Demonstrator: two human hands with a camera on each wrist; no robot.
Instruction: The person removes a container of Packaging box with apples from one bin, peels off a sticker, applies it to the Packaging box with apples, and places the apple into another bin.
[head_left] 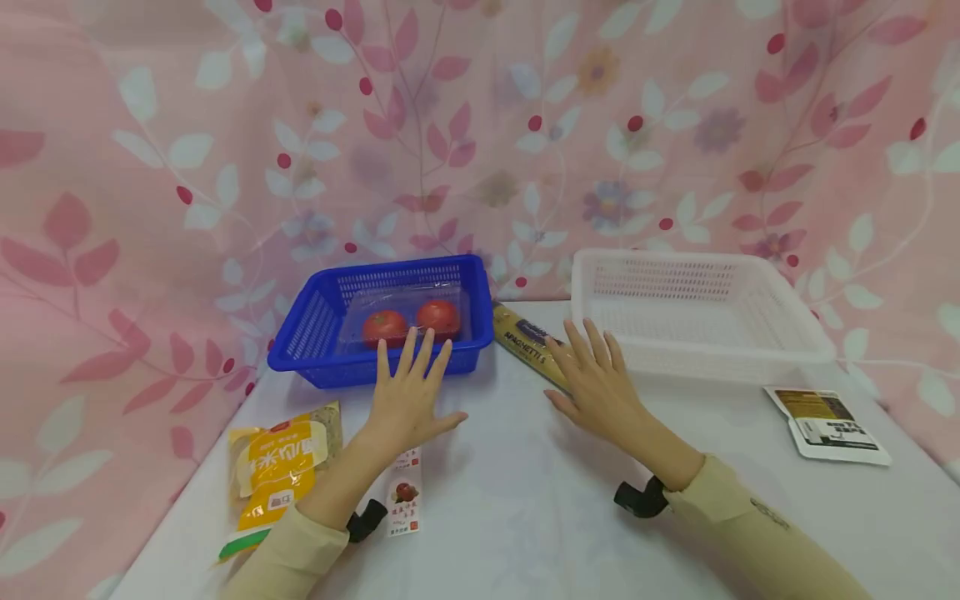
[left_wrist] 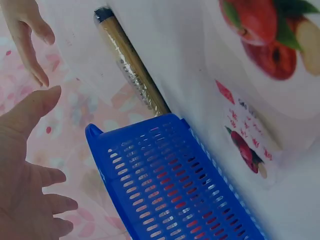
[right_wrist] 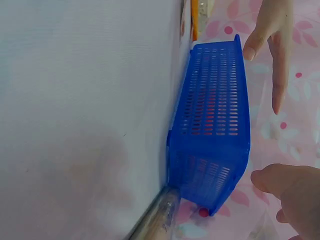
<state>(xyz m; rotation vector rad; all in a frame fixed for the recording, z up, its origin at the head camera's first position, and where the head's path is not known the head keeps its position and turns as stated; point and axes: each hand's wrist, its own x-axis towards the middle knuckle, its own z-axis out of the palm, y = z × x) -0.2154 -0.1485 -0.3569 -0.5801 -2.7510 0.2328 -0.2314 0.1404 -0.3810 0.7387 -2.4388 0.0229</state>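
My left hand point(head_left: 408, 404) is held with fingers spread in front of the blue basket point(head_left: 307, 367), gripping nothing. Inside that basket lies a clear plastic pack with two tomatoes point(head_left: 438, 318). Fingers also spread, my right hand point(head_left: 600, 387) hovers by the spaghetti packet point(head_left: 525, 343), covering part of it in the head view; contact cannot be made out. In the left wrist view the spaghetti packet point(left_wrist: 132, 62) lies beside the blue basket point(left_wrist: 170, 185). The right wrist view shows the basket's slotted side point(right_wrist: 212, 95) and part of my right hand point(right_wrist: 295, 195).
A white basket point(head_left: 697, 354) stands at the back right. Near the right edge lies a white and brown pouch point(head_left: 832, 425). At the left are a yellow food bag point(head_left: 281, 471) and a printed paper strip point(head_left: 405, 500). A floral curtain point(head_left: 480, 133) hangs behind the table.
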